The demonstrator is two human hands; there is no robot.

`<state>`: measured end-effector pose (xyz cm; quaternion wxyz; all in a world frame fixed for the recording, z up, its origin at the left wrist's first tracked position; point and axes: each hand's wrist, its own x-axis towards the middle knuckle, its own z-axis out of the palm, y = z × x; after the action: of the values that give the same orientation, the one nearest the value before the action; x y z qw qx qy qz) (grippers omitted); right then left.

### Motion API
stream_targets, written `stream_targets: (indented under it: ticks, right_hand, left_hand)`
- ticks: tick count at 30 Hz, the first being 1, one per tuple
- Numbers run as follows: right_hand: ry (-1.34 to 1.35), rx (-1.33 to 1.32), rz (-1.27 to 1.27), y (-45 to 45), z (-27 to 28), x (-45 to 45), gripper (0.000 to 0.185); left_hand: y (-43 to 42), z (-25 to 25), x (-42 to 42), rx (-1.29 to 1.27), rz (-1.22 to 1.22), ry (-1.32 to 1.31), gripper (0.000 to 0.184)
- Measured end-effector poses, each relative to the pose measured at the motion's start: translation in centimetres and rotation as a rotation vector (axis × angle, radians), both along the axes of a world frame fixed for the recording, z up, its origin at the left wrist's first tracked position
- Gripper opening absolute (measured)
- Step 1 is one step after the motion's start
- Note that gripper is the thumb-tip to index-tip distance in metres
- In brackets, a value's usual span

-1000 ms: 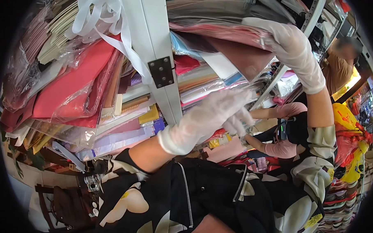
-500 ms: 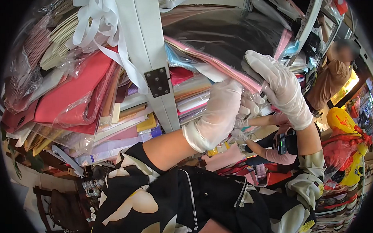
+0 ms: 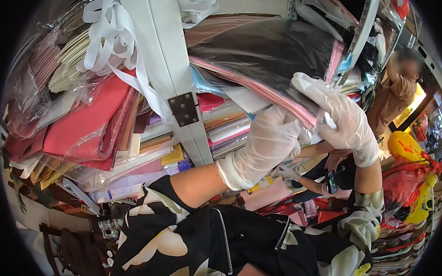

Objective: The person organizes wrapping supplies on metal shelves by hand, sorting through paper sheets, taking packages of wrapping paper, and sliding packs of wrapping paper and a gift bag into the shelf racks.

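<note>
A broad stack of dark wrapping paper in clear plastic (image 3: 253, 51) lies on the shelf, with pink sheets (image 3: 266, 93) along its front edge. Under that edge, at the near corner, my left hand (image 3: 272, 140) in a white glove is closed on the wrapped paper; its fingertips are partly hidden. My right hand (image 3: 341, 113), also gloved, is at the same corner. Its forefinger stretches over the dark top, while the thumb and other fingers close around the corner's plastic. Light blue sheets (image 3: 203, 81) poke out below the stack on the left.
A white metal post (image 3: 160, 53) with a black hinge plate (image 3: 184, 109) stands to the left. Beyond it are red folders (image 3: 85, 123) and hanging white ribbon (image 3: 110, 32). A co-worker's gloved hand (image 3: 289, 173) shows below; another person (image 3: 395, 90) stands at right.
My right hand has shifted slightly down and right, its fingers less flat on the stack's corner. My left hand has moved slightly down and turned. The shelf appears a little left in view.
</note>
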<state>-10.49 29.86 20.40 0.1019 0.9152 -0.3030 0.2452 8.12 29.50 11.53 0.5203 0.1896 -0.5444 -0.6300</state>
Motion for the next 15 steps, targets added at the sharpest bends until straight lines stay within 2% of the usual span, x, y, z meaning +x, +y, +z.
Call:
stream_targets:
  ticks: [3, 5, 7, 9, 14, 15]
  right_hand:
    - [-0.039, -0.067, 0.008, -1.0, -1.3, -0.1, 0.066]
    - [-0.056, -0.041, -0.106, -1.1, -1.4, 0.1, 0.065]
    - [-0.058, -0.059, -0.135, -1.2, -1.1, 0.1, 0.065]
    - [-0.130, -0.082, -0.052, -1.7, -1.1, 0.0, 0.061]
    - [-0.417, -0.008, 0.141, -3.2, -0.4, -1.3, 0.043]
    - [-0.368, -0.126, -0.016, -4.3, 0.0, -2.2, 0.037]
  left_hand:
    - [-0.1, -0.5, -0.4, -0.216, 0.079, -0.195, 0.012]
    - [0.5, 0.2, -1.3, -0.404, 0.168, -0.384, 0.014]
    - [0.4, 0.3, -2.2, -0.570, 0.337, -0.339, 0.007]
    - [0.1, 0.3, -3.1, -0.741, 0.561, -0.352, 0.010]
    - [0.3, 3.2, -1.6, -0.576, 0.296, -0.290, 0.017]
    - [0.5, 3.5, -1.2, -0.527, 0.254, -0.248, 0.019]
